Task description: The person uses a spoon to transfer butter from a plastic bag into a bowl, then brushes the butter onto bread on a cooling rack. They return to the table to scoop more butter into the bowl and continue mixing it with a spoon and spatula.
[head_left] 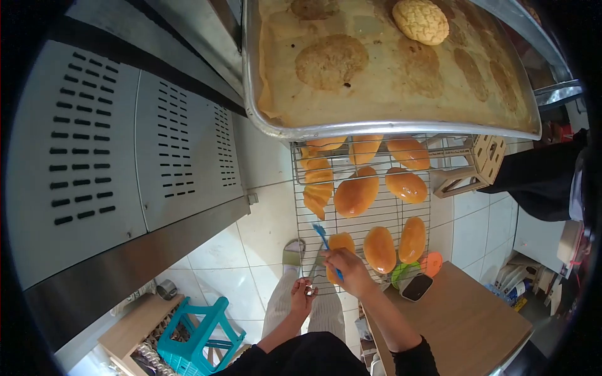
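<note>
My R hand [348,271] grips blue brush [323,240] at near bun [342,242], L hand [301,298] clutches small metal item [308,289]; far buns [357,194] look glazed, near row prob left.

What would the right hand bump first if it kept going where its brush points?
Probably the stacked buns on the wire rack, left side; the right hand aims its blue brush there, but depth is unclear.

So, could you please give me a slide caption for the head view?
Right hand holds a blue brush over a bun on the wire rack; left hand holds a small metal thing.
</note>
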Action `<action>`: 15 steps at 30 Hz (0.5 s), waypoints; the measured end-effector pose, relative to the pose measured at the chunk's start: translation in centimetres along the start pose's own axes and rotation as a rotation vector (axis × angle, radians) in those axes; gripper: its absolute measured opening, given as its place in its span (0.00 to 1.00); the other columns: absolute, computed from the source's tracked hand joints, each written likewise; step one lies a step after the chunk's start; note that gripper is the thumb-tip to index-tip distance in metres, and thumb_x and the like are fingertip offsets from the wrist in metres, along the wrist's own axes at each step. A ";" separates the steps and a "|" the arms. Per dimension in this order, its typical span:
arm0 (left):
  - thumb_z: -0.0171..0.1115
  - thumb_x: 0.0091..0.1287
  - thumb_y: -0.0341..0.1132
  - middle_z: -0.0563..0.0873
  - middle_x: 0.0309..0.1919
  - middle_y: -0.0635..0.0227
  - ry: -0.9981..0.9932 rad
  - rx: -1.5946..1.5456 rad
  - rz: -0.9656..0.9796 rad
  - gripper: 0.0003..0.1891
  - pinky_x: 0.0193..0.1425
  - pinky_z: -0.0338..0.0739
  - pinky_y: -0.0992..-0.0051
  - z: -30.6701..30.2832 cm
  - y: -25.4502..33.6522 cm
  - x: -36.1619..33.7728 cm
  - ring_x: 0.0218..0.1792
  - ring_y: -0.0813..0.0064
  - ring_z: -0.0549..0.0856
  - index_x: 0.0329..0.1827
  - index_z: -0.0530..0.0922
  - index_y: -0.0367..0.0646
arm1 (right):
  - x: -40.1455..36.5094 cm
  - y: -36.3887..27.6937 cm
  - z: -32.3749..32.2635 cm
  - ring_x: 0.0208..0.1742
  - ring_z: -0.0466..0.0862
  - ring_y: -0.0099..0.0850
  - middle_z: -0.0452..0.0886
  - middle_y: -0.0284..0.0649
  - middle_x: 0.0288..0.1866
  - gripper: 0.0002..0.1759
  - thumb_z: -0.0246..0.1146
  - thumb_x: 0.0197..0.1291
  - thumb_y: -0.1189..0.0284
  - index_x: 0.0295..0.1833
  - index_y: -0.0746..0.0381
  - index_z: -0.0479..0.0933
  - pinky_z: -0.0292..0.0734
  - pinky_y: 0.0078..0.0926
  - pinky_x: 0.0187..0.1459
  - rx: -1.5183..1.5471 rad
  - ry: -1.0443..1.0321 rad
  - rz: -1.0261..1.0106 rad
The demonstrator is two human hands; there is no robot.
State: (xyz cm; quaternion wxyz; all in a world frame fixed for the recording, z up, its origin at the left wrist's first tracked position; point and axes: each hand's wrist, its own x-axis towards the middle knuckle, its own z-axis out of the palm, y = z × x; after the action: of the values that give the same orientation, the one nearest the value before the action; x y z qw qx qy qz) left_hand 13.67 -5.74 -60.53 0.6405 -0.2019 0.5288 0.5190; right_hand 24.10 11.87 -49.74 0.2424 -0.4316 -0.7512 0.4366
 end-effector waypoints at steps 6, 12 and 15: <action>0.48 0.60 0.36 0.71 0.23 0.78 0.034 0.043 -0.034 0.05 0.33 0.72 0.72 1.5 1.3 0.5 0.21 0.88 0.67 0.29 0.70 0.47 | 2.2 1.2 1.2 0.40 0.72 0.37 0.74 0.37 0.40 0.13 0.59 0.40 0.79 0.35 0.61 0.66 0.70 0.28 0.38 -0.199 0.049 -0.165; 0.50 0.59 0.36 0.72 0.23 0.79 -0.016 0.034 -0.008 0.03 0.33 0.72 0.72 1.9 3.4 3.0 0.21 0.88 0.69 0.29 0.69 0.49 | -0.8 0.6 1.5 0.43 0.71 0.37 0.73 0.37 0.41 0.10 0.59 0.39 0.78 0.31 0.63 0.67 0.70 0.28 0.40 -0.198 -0.054 -0.073; 0.51 0.58 0.36 0.72 0.24 0.81 -0.134 0.046 -0.012 0.02 0.36 0.71 0.73 2.8 4.8 5.1 0.22 0.88 0.69 0.30 0.69 0.51 | 0.0 -0.9 0.5 0.41 0.72 0.38 0.74 0.39 0.40 0.08 0.58 0.41 0.79 0.29 0.64 0.67 0.69 0.29 0.40 -0.116 0.169 -0.017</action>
State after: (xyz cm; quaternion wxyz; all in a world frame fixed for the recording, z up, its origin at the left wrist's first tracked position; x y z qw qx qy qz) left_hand 10.28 0.59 -62.68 0.6820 -0.1551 0.4954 0.5151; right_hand 23.34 11.38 -49.24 0.2831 -0.4736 -0.7559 0.3524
